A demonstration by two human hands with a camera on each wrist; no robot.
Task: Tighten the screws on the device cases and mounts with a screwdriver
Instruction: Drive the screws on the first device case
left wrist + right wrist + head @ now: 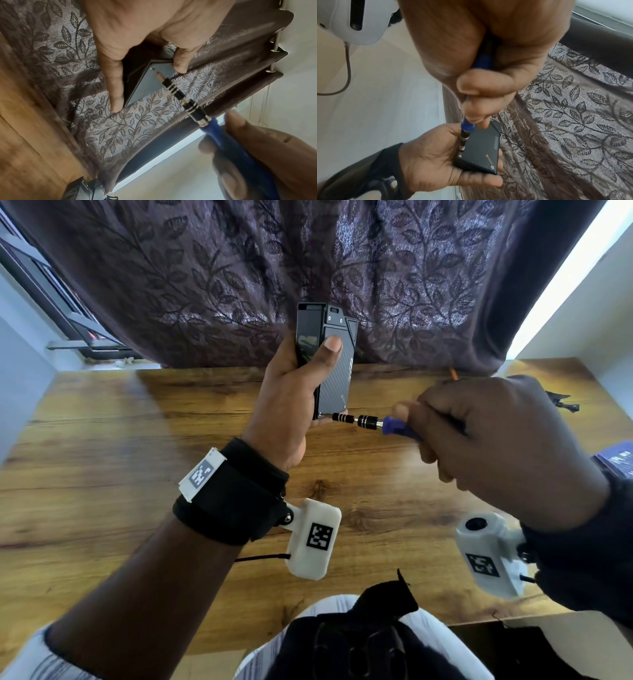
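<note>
We start with the curtain (212, 278), dark and leaf-patterned, hanging behind the wooden surface (102, 467) that fills the head view. Above that surface, lifted clear of it, our left hand (287, 398) holds the device case (334, 364), a flat black box with a woven-look face, standing roughly upright. The left grip is clenched round the case: thumb laid across its face, fingers wrapped behind, palm cupping the lower end. Our right hand (486, 436) comes in from the right, its grip closed round the blue handle of the screwdriver (363, 421), fingertips bunched near the front of the handle.

The shaft lies almost level, and in the left wrist view the bit meets a small screw (151, 68) at the case's lower corner. A second screw (492, 167) shows at the neighbouring corner in the right wrist view.

We judge the step in hand to be driving this corner screw home. To do it well we should keep the shaft square to the case face, press lightly along its axis so the bit does not ride out of the head, and turn with the fingertips rather than the wrist. The left hand should brace against that push, and we should stop once the screw seats, since small threads strip easily.
</note>
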